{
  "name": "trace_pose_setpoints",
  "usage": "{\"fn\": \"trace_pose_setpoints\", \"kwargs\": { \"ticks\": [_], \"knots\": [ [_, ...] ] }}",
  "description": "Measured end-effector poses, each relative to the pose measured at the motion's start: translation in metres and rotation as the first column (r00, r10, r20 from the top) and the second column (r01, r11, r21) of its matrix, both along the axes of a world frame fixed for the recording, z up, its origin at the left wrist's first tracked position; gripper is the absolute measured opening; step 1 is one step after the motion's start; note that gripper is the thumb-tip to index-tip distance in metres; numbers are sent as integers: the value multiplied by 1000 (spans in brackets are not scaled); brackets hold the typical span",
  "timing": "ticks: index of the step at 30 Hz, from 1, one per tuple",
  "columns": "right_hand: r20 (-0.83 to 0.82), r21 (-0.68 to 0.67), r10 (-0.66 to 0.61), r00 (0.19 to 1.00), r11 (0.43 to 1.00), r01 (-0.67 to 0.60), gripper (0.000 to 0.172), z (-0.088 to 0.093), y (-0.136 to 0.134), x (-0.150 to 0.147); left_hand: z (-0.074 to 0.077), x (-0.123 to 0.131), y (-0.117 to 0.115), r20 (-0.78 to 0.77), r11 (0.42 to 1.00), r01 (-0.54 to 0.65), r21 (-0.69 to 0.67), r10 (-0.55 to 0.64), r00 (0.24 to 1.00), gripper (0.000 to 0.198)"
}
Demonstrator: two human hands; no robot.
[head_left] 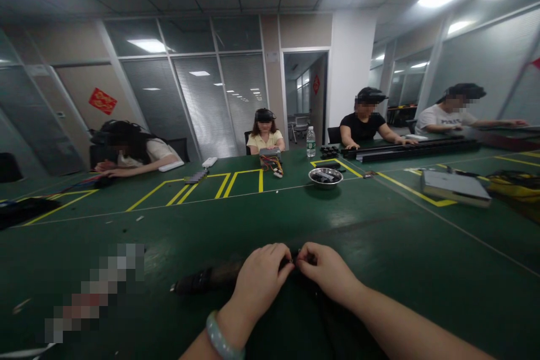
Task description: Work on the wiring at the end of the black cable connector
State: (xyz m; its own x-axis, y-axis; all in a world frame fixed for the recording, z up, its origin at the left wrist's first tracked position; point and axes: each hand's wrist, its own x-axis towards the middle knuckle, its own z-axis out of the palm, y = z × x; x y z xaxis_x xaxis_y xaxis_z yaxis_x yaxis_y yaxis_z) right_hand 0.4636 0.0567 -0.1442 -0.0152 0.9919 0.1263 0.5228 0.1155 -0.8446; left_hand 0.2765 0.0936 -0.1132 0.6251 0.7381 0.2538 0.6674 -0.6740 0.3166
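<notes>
My left hand [268, 270], with a pale green bangle [221, 340] on its wrist, is closed, thumb and fingers pinched together. Close beside it on the right, my right hand [323, 270] is also closed in a pinch. Something small and dark lies between the two sets of fingertips; it is too small to make out. A dark cylindrical tool [206, 280] with a metal tip rests on the green table [189, 236], its right part hidden behind my left hand. Below the hands, dark material is hard to tell apart from the shadow.
A metal bowl [325, 178] of dark parts stands beyond my hands, with a bottle [311, 142] behind it. A grey box [455, 187] sits at the right. A blurred-out strip [97, 292] lies at the left. Several people sit around the table's far side.
</notes>
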Motion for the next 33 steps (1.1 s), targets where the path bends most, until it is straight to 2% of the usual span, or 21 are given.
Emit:
{"fn": "trace_pose_setpoints", "kwargs": {
  "ticks": [7,11,15,21,33],
  "knots": [
    [3,-23,84,996,996,-84,10,5,0,6,1,-1,-2,36,999,38,13,-38,999,10],
    [66,3,67,996,998,-68,10,4,0,6,0,0,-2,24,998,47,33,-48,999,15],
    [122,8,35,992,999,-36,10,1,1,4,-1,-1,-2,24,999,0,39,-1,1000,21],
    [114,1,26,993,1000,-27,11,6,-1,3,4,0,-5,-15,1000,-10,17,10,1000,10],
    [98,-3,34,995,999,-34,12,7,-2,5,0,-2,-5,32,997,47,67,-50,998,14]
  ]
}}
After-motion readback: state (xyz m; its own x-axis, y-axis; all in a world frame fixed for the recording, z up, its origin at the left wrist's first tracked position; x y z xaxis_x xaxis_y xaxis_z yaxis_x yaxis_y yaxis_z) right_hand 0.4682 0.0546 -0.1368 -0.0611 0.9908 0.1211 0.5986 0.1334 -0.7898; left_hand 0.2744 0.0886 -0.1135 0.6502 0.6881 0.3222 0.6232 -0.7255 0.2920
